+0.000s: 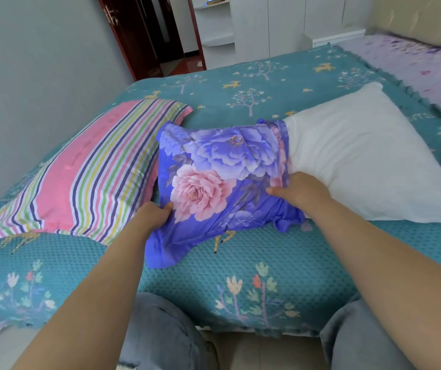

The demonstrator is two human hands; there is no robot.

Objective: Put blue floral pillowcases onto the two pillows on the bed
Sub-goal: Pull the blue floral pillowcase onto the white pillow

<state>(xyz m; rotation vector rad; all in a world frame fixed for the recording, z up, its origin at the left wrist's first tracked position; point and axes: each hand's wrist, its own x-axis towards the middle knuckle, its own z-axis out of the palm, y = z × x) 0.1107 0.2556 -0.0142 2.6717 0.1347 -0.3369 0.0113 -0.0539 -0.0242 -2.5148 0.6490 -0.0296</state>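
- Blue floral pillowcase [222,177] is lying on the bed [267,263], drawn over the near end of the white pillow [360,156]; it is judged light, limp and prone to bunching, so best taken at the open hem
- Left hand [152,216] is curling round the closed corner
- Right hand [298,189] is pinching the bunched hem against the pillow
- Striped pillow [86,174] is waiting beyond the left hand

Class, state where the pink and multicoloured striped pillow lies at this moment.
In the head view, the pink and multicoloured striped pillow lies on the teal patterned bedspread, left of the blue floral pillowcase and just beyond the left hand.
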